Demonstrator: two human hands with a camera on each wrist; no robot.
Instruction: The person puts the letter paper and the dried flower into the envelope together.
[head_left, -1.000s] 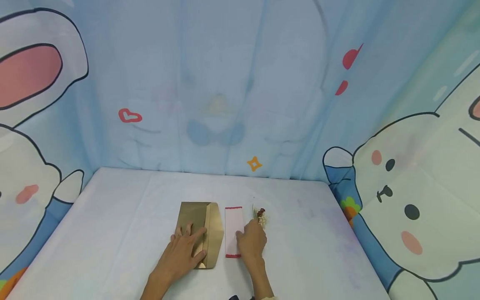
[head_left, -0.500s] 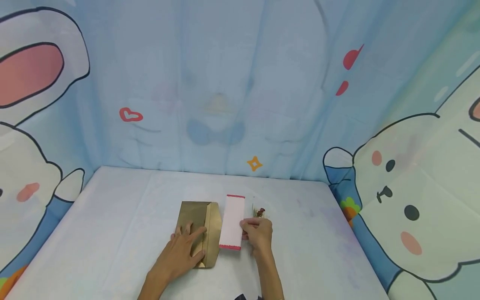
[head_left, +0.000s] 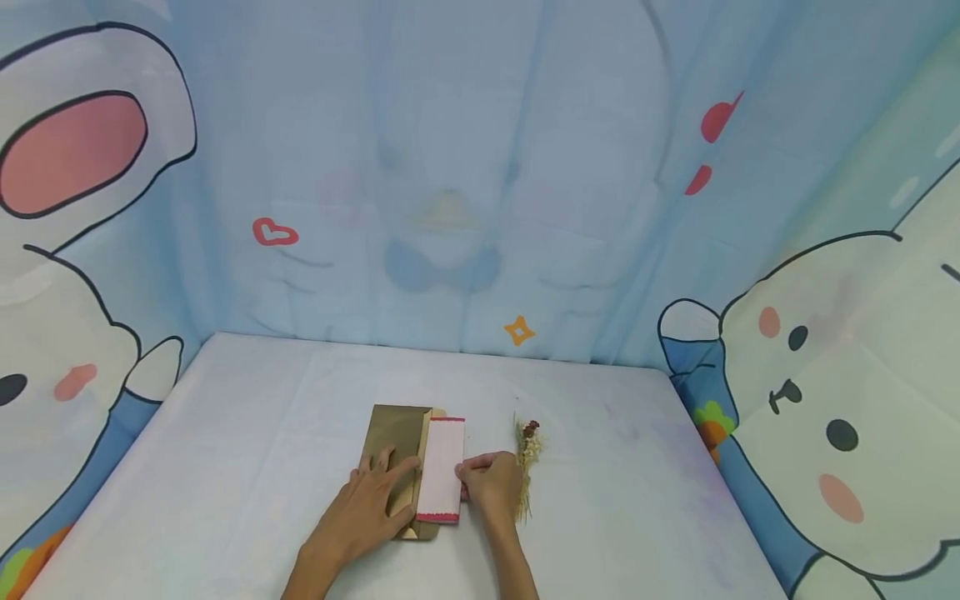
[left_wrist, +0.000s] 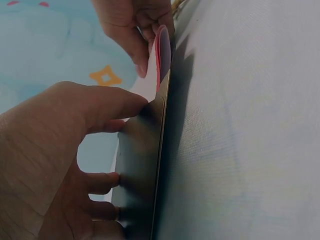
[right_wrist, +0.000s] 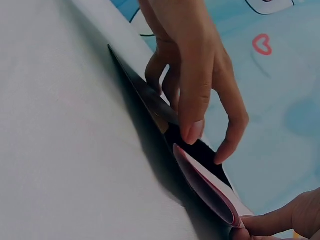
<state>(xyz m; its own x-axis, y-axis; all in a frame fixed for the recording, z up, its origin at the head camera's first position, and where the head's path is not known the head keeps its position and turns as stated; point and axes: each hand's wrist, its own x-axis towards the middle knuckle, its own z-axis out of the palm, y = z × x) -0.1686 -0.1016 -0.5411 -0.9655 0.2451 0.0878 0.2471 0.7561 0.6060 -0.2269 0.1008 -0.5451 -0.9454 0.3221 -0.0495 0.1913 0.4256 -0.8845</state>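
Observation:
A gold envelope (head_left: 393, 427) lies on the table with its flap side to the right. My left hand (head_left: 362, 504) rests on it, fingers spread over its surface; in the left wrist view the thumb and fingertips touch the envelope (left_wrist: 142, 165). A folded pale pink card (head_left: 442, 467) with red edges overlaps the flap. My right hand (head_left: 491, 483) pinches this card's right edge between thumb and fingers. The right wrist view shows the card (right_wrist: 207, 192) folded double, bulging slightly at the end, right by the envelope's opening. Most of the flap is hidden beneath the card.
Just right of my right hand lies a small bunch of dried flowers (head_left: 528, 450) with thin stems. A white cloth covers the table (head_left: 300, 392). Behind it hangs a blue curtain (head_left: 450, 167) printed with cartoon rabbits.
My right hand has picked up the card from beside the envelope and brought it left over the flap. More of the dried flowers now shows. The left hand stays on the envelope.

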